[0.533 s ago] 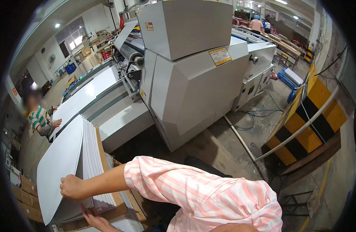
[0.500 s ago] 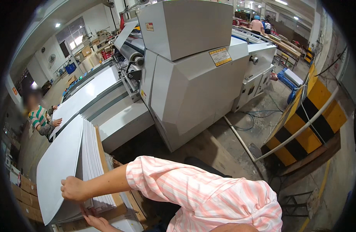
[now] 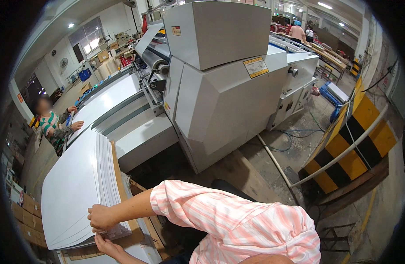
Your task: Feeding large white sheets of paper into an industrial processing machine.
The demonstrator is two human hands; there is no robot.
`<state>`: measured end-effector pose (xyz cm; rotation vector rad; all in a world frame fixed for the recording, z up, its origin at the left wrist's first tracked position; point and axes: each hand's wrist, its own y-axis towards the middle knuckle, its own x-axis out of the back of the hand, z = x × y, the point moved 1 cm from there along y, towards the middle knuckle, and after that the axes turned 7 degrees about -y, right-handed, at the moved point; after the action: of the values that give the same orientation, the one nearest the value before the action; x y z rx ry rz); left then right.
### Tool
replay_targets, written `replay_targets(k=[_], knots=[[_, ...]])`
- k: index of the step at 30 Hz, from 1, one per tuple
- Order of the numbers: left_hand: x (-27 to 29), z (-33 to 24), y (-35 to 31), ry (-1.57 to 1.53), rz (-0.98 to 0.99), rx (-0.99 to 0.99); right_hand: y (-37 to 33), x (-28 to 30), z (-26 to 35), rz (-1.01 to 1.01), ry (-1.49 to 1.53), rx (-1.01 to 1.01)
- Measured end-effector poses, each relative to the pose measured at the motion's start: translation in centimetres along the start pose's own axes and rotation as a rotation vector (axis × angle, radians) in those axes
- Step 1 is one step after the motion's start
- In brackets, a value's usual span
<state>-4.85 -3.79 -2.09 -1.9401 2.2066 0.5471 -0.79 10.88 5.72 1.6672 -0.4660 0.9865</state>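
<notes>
A tall stack of large white paper sheets (image 3: 72,185) stands at the lower left, its long near edge fanned into uneven layers. My right hand (image 3: 102,217), at the end of the pink-striped sleeve, is closed on the edge of the upper sheets near the stack's front corner. Just below it, my left hand (image 3: 109,247) pinches the same edge from beneath, its fingertips close to the right hand's. Slight creases run across the top sheet beside my fingers. The undersides of the gripped sheets are hidden.
A large grey machine (image 3: 224,97) with a metal roller (image 3: 155,60) fills the middle. Across the stack, a co-worker (image 3: 52,125) has both hands on the white feed table (image 3: 110,94). A yellow-and-black barrier (image 3: 352,141) stands right; cardboard boxes (image 3: 28,220) sit lower left.
The top sheet, raised and bowed before, now lies flatter on the stack. My right hand has shifted right to the stack's edge, and my left hand's fingers have closed on it. The view has shifted slightly.
</notes>
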Motion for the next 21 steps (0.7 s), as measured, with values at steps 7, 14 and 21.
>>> replay_targets(k=[7, 14, 21], knots=[[-1.1, -2.0, -1.2, -0.128, -0.049, 0.007, 0.5, 0.3, 0.3, -0.085, -0.066, 0.135], [0.0, -1.3, -0.7, -0.121, 0.091, -0.064, 4.8, 3.3, -1.2, -0.165, 0.122, -0.191], [-3.7, -2.6, -1.6, 0.021, -0.296, 0.005, 1.1, 1.1, -0.2, -0.024, 0.034, -0.066]])
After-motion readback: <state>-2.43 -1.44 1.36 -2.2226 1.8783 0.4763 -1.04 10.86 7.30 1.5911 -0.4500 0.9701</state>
